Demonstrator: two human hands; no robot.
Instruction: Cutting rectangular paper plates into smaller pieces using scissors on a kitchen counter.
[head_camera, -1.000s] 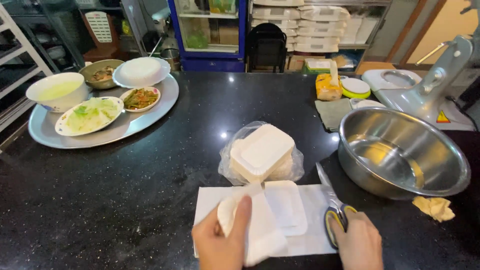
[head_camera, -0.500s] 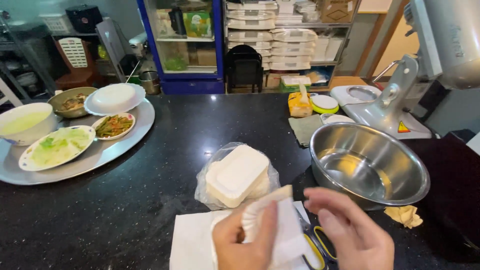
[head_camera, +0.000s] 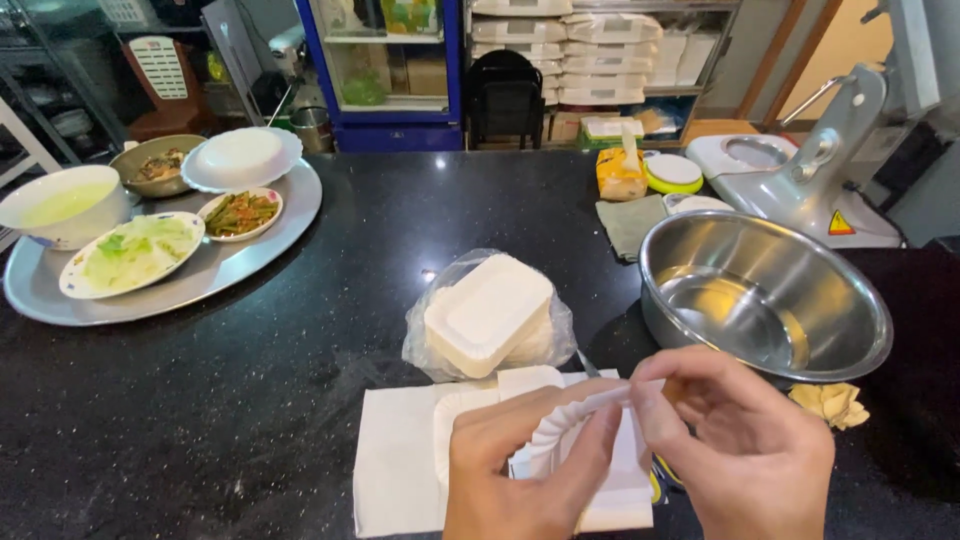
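1. Hands meet at the near edge of the black counter (head_camera: 250, 400): your left hand (head_camera: 525, 475) and right hand (head_camera: 745, 455) both pinch a white crimped paper liner (head_camera: 560, 430).
2. Liner sits between your fingertips, raised just above a white sheet (head_camera: 400, 470).
3. Left thumb and fingers grasp its near-left rim; right fingers clench its far-right rim.
4. Bagged white foam boxes (head_camera: 487, 315) lie just beyond; a steel bowl (head_camera: 765, 295) stands to the right.
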